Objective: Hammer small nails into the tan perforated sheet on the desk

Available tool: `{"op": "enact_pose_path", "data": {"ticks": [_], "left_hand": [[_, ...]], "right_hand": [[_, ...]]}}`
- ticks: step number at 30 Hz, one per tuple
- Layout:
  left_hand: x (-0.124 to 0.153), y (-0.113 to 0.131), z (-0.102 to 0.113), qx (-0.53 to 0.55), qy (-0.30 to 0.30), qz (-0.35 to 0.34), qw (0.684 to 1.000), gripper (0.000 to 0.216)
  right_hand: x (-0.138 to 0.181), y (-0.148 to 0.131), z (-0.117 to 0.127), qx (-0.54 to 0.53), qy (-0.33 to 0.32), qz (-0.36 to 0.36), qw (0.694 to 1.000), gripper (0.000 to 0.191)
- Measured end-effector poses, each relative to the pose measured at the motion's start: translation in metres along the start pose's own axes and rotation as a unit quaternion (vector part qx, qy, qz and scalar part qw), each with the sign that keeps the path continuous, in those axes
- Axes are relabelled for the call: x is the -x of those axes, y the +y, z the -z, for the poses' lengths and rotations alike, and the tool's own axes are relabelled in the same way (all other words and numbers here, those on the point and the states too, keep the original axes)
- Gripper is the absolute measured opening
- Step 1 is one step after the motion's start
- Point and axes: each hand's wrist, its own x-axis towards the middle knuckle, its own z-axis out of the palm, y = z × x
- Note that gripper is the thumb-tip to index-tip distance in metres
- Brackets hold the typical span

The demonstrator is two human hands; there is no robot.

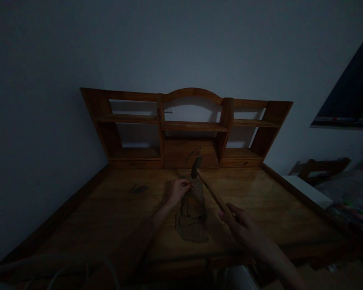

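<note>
The desk (97,213) spreads from the lower left of the frame, and its shelf (194,127) runs along the back, across the middle. Left of centre lies a small dark patch (139,188) (too dim to name). Near the centre is the left hand (179,191), thumb and fingertips drawn together beside a tiny glint at the slab's upper end; I cannot tell whether they pinch anything. The slab (192,229), brown and ragged-edged, lies flat on the desk just below the centre, a winding dark line across it. Above its top end is the head of the hammer (214,193); whether the two touch is unclear. The handle slants down to the right hand (240,221), its fingers wrapped firmly round it. Farther right, beyond the desk's edge, shows a white surface (307,189).
</note>
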Motion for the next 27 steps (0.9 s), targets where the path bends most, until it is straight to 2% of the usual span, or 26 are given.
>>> {"op": "enact_pose_path", "data": {"ticks": [8,14,17,22,27], "left_hand": [[0.000,-0.002,0.005,0.014,-0.012,0.005,1.000,0.026],[0.002,0.000,0.007,-0.051,-0.003,0.014,0.999,0.036],[0.002,-0.001,0.007,-0.046,-0.005,0.024,0.999,0.036],[0.001,-0.002,0.005,-0.039,-0.002,0.028,0.999,0.025],[0.001,-0.004,0.004,-0.012,0.005,0.048,0.999,0.035]], "right_hand": [[-0.006,0.001,-0.011,0.008,-0.034,0.018,0.999,0.067],[-0.007,0.000,-0.012,-0.004,-0.009,0.027,1.000,0.070],[-0.009,0.001,-0.013,0.013,-0.009,0.020,1.000,0.070],[-0.011,0.000,-0.010,0.028,-0.028,0.049,0.998,0.062],[-0.006,-0.005,-0.009,-0.008,-0.016,0.040,0.999,0.060]]}}
